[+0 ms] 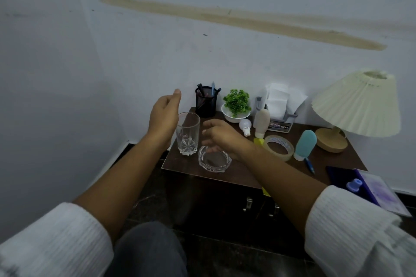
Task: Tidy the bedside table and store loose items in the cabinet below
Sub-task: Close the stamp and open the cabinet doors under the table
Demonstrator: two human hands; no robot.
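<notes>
**A:** Where is the left hand (164, 117)?

**B:** It is raised at the left edge of the dark brown wooden bedside table (333, 159), palm turned inward and thumb up. The fingers are relaxed and spread, holding nothing. It is just beside the clear drinking glass with a cut base (188, 134); I cannot tell whether it touches the rim.

**A:** And the right hand (221, 136)?

**B:** Its forearm reaches in from the right across the tabletop. The fingers are loosely curled and slightly blurred above the round clear glass ashtray (215, 159), gripping nothing.

**A:** How do those two pieces sit?

**B:** Both are upright near the front left corner, just beside each other, with the ashtray nearer the front edge.

**A:** What is further back?

**B:** A black mesh pen holder (206, 102) stands by the wall. A white light bulb (245, 126), a roll of clear tape (279, 147) and a teal squeeze bottle (305, 144) lie to the right. The dark cabinet (213, 198) sits beneath the top, its metal handles visible.
</notes>
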